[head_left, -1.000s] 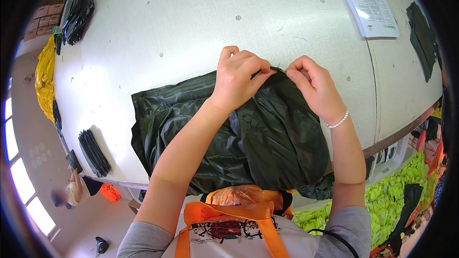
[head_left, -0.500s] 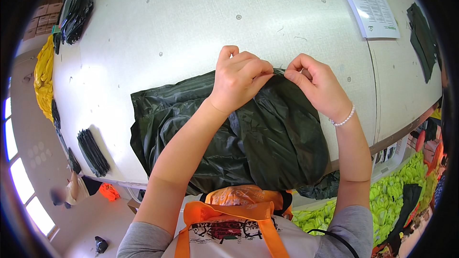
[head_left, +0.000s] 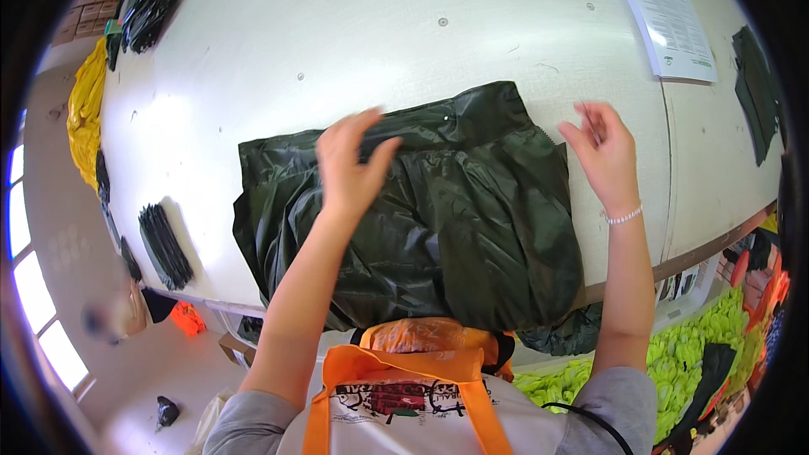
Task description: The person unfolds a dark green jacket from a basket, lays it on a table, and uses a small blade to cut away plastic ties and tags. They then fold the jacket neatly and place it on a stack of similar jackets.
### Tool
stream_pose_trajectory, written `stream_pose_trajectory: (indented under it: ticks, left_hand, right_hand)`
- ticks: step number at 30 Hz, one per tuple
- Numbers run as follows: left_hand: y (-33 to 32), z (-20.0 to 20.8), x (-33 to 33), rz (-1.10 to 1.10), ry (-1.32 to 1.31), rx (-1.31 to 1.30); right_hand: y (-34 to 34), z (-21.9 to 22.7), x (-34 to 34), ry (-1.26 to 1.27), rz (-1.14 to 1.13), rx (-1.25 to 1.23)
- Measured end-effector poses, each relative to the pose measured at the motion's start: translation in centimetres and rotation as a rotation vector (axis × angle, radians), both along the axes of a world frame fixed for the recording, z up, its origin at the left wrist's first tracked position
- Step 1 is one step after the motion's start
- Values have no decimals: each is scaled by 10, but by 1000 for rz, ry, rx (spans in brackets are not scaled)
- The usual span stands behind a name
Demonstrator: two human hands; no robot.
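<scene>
Across the pale counter [head_left: 362,50], I see dark green fabric [head_left: 497,236], the left hand [head_left: 350,164] spread loose over it; the curled right hand's [head_left: 608,152] grip, I can't tell.

On my table [head_left: 371,34], the papers [head_left: 661,25] lie toward the far right, near a dark cloth [head_left: 756,101]. To my left I see a folded black bundle [head_left: 165,246] and, farther off, a black pile [head_left: 156,0]. Yellow cloth [head_left: 86,114] hangs at the left edge; a lime heap [head_left: 683,371] sits low on my right.
</scene>
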State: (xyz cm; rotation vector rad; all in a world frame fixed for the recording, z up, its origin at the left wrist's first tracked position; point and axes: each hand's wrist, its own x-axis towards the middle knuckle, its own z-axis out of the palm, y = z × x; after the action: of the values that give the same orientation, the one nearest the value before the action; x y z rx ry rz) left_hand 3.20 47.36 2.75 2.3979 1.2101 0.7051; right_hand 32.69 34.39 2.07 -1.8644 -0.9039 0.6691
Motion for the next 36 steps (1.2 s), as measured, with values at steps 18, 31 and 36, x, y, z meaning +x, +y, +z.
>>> stream_pose_trajectory:
  ticks: [18, 31, 36]
  left_hand:
    - [-226, 40, -117, 335, -262, -743]
    - [-277, 119, -101, 314, -935, -1298]
    - [-347, 249, -168, -565, -637, -1181]
  right_hand:
    - [-94, -34, 50, -834, -28, -366]
    - [-196, 31, -169, 1389, 238, 167]
    - [-195, 63, -261, 117, 821, 214]
